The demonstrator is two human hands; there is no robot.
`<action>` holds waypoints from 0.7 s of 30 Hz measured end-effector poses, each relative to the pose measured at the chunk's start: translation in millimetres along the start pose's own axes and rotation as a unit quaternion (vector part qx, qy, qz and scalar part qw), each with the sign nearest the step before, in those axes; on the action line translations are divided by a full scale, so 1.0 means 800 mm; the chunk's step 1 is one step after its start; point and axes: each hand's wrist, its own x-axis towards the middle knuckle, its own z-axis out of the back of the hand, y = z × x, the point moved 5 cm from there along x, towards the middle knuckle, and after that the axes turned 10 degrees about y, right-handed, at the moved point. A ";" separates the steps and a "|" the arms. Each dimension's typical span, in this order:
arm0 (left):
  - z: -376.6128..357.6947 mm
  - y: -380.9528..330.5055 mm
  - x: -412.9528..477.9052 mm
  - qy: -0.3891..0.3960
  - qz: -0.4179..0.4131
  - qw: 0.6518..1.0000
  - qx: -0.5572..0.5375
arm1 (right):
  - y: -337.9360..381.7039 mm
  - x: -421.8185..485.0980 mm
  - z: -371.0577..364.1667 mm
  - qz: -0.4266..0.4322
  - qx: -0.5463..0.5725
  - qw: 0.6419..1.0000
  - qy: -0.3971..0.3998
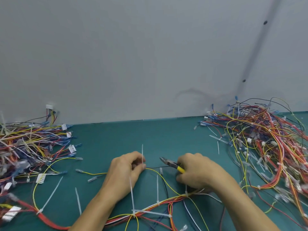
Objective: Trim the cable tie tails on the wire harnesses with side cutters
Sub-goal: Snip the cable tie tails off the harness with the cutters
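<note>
The left hand (126, 169) lies on the green bench (108, 139) at centre, fingers curled, pinching a thin branch of the wire harness (166, 202) at its fingertips. A white cable tie tail (142, 152) stands upright from that pinch point, clear of the fingers.

The right hand (196, 170) is closed around the yellow handles of the side cutters (171, 165). The cutter head points left toward the left hand and sits near the upright tail without touching it. A yellow wire and a black wire run between the two hands, beneath the cutter head.

The main trunk of the harness crosses the bench in front of both forearms. It carries several white ties with untrimmed tails: one upright tail (157, 189) between the wrists, one long tail (132, 194) crossing the left wrist, and one slanted tail (50, 195) further left.

A left pile of harnesses (30, 147) lies at the left bench edge. A larger right pile of harnesses (266, 147) lies at the right. Loose white tie offcuts (78, 200) lie flat on the bench. A grey wall (133, 55) stands behind the bench.
</note>
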 end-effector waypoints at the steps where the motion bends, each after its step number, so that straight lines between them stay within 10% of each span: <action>1: -0.001 0.000 0.000 0.005 0.001 1.000 -0.005 | -0.003 -0.002 0.001 0.002 0.013 1.000 0.018; 11: 0.001 0.002 0.001 0.037 0.012 0.999 -0.018 | -0.005 -0.031 0.046 0.060 0.133 0.987 -0.071; 21: 0.009 0.011 0.002 0.029 0.017 0.997 -0.074 | 0.062 -0.045 0.041 0.156 -0.054 0.967 -0.194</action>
